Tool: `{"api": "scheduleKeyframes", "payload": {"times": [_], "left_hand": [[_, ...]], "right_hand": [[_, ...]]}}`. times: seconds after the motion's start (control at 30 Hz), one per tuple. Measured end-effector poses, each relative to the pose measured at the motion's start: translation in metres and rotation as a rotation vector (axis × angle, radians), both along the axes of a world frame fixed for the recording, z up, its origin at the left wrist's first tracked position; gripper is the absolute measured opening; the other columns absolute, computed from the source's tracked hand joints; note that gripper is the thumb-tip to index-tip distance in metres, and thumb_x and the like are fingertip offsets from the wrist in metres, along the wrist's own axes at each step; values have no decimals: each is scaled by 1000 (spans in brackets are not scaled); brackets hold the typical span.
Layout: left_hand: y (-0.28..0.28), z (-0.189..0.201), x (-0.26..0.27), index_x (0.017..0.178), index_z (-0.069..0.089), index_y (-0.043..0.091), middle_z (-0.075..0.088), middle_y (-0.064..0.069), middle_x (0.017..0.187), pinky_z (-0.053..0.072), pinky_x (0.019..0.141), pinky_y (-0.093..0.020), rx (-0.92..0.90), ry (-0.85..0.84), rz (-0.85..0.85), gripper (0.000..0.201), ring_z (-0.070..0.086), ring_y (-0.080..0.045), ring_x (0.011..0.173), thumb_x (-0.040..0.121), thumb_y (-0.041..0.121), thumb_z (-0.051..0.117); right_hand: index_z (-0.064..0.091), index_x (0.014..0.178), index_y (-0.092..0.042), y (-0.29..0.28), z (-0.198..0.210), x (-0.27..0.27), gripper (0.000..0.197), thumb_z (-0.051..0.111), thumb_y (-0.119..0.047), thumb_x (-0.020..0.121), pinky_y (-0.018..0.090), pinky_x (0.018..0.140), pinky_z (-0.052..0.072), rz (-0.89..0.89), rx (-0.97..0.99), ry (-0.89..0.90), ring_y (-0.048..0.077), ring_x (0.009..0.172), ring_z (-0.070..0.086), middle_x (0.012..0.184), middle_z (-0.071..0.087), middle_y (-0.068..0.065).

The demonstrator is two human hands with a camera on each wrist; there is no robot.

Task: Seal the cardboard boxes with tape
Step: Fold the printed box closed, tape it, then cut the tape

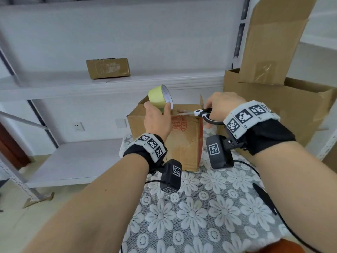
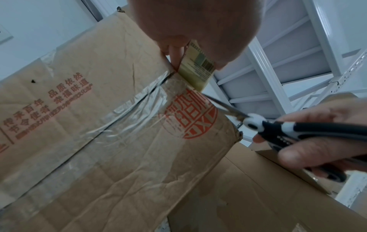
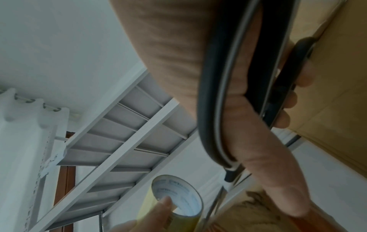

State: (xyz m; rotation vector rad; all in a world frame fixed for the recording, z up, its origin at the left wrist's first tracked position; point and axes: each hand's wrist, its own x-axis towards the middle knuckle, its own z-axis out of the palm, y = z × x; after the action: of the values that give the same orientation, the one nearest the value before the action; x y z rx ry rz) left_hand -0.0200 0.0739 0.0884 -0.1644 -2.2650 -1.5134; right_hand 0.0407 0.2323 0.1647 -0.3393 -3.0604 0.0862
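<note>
Open bench [image 1: 200, 207] cloth in front of the cardboard box [image 1: 182, 143], free for approach between the forearms. Crowded above the box's near top edge: tape roll [image 1: 161, 96] at left, scissors [image 1: 202, 114] reaching in from the right. Blocked at right by the large open boxes [image 1: 273, 99]. Walled in behind by the shelf [image 1: 73, 84], with a small box [image 1: 108, 68] on it.

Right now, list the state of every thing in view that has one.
Yellow tape roll: held up by left hand, strip drawn down to box.
Black-and-white scissors: in right hand, blades at the strip.
Printed brown cardboard box: upright on the table.
Large plain cardboard box: flaps open.
Small cardboard box on shelf: closed.
</note>
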Motion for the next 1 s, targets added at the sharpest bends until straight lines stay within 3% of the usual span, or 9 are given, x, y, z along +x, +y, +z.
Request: {"api": "scheduleKeyframes", "payload": {"times": [0.13,0.4,0.53,0.67,0.8,1.0], "left_hand": [[1,1,0,115,39,5,44,5,89,36,73,-30,14,-6,-20,38,48,-20,85,98,35,54],[-3,1,-2,113,40,4,42,10,83,35,71,-28,44,14,-17,35,48,-18,82,99,33,53],[-2,0,-2,108,36,8,40,11,82,35,71,-28,26,7,-29,30,46,-17,81,100,32,52],[0,0,-3,116,38,2,46,4,88,36,70,-29,13,6,-26,36,48,-19,81,101,32,50],[0,-1,-1,115,36,1,52,-5,94,38,69,-31,-9,22,-21,36,51,-23,80,102,34,46],[-2,1,-3,115,36,0,53,-6,88,41,68,-34,-36,61,-2,37,52,-25,75,102,33,45]], "right_hand": [[69,104,-12,-6,-4,-3,38,79,-33,74,34,73,53,45,-65,-36,27,87,65,99,70,8],[68,106,-6,-20,-10,-20,44,69,-42,82,31,68,50,99,-136,-6,29,90,66,99,70,12],[69,107,-9,-18,-11,-20,37,77,-30,78,22,47,35,93,-118,5,24,76,59,97,70,11],[71,106,-13,-16,-10,-21,37,82,-25,73,21,45,34,88,-93,-23,22,73,58,93,71,6],[71,106,-15,-14,-9,-23,43,85,-32,68,24,51,39,102,-84,-22,24,83,64,96,71,5],[65,113,-11,-18,-11,-25,55,83,-39,69,33,74,48,148,-70,-18,28,96,63,106,67,10]]}}
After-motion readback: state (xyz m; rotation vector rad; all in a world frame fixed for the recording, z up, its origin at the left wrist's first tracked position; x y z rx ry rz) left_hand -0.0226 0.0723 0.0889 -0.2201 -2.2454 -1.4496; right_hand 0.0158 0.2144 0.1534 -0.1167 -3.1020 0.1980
